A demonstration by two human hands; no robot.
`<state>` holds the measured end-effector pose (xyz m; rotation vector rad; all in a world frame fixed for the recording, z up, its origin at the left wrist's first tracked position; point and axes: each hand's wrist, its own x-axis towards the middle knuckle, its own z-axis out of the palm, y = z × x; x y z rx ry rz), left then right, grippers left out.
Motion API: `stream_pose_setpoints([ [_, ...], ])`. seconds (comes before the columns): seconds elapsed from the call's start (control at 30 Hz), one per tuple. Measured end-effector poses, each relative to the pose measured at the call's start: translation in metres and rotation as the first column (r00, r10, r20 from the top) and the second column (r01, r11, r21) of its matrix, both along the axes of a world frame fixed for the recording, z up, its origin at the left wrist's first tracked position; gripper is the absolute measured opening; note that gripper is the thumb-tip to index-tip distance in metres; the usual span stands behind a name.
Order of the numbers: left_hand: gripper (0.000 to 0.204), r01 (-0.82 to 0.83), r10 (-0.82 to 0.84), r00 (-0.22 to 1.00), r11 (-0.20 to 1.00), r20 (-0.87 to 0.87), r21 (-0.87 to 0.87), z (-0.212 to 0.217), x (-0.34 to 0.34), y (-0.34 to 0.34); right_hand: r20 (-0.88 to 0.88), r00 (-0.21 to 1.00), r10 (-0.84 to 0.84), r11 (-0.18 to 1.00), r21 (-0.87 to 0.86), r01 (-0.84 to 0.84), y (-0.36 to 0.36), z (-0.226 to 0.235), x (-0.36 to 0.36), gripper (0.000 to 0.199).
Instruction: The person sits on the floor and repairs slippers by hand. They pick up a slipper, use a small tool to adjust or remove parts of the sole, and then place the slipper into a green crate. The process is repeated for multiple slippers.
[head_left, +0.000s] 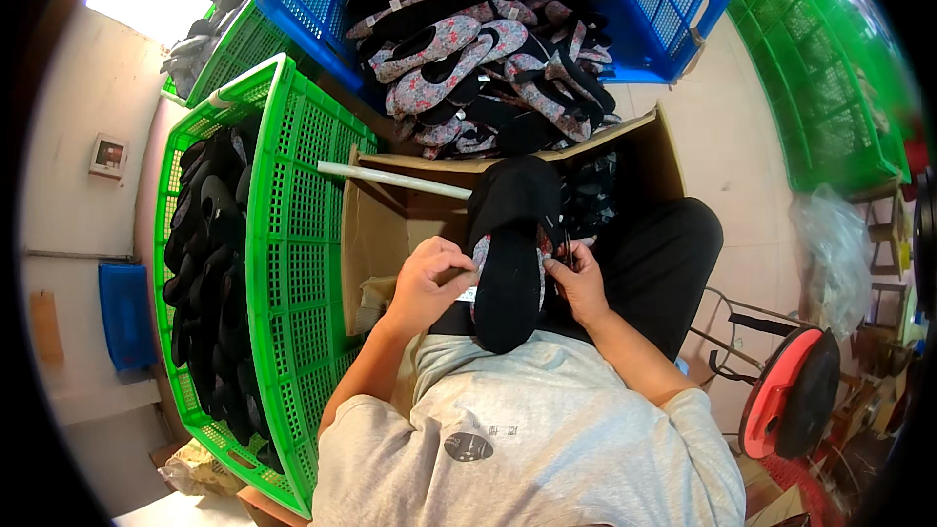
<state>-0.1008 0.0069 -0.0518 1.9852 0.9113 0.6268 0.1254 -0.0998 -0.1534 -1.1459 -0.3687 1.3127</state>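
Observation:
A black shoe [509, 273] with a floral-patterned edge lies sole-up over my lap, its toe pointing away from me. My left hand [430, 278] grips its left side near the heel, fingers curled on the rim. My right hand [576, 278] pinches its right edge, and may hold a small dark tool, too small to tell. Just beyond the shoe stands an open cardboard box [381, 234] with more dark shoes inside.
A green crate [283, 234] of black shoes stands at my left. A blue crate [673, 10] heaped with floral shoes is ahead, another green crate [820, 88] at right. A white tube [390, 179] lies across the box. A red-and-black reel [791, 390] sits at lower right.

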Motion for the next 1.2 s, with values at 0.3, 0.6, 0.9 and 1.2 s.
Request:
stream_pose_setpoints([
  [0.3,0.014,0.115,-0.052,0.962,0.968,-0.268,0.223,-0.004,0.001,-0.026,0.052,0.999,0.017,1.000,-0.002,-0.017,-0.005,-0.003,0.001,0.018],
  [0.6,0.020,-0.091,0.088,0.996,0.982,0.025,0.167,-0.006,-0.014,-0.032,0.031,0.999,0.035,0.995,-0.091,-0.032,-0.021,0.009,0.009,0.020],
  [0.9,0.012,-0.278,0.311,0.927,0.945,0.210,-0.173,-0.038,-0.009,-0.059,0.296,0.942,-0.160,0.981,0.158,0.116,-0.032,0.025,0.016,0.028],
  [1.2,0.013,-0.368,0.393,0.891,0.918,0.226,-0.145,-0.036,-0.005,-0.061,0.795,0.207,0.570,0.578,-0.208,-0.789,0.022,0.116,-0.004,0.037],
])
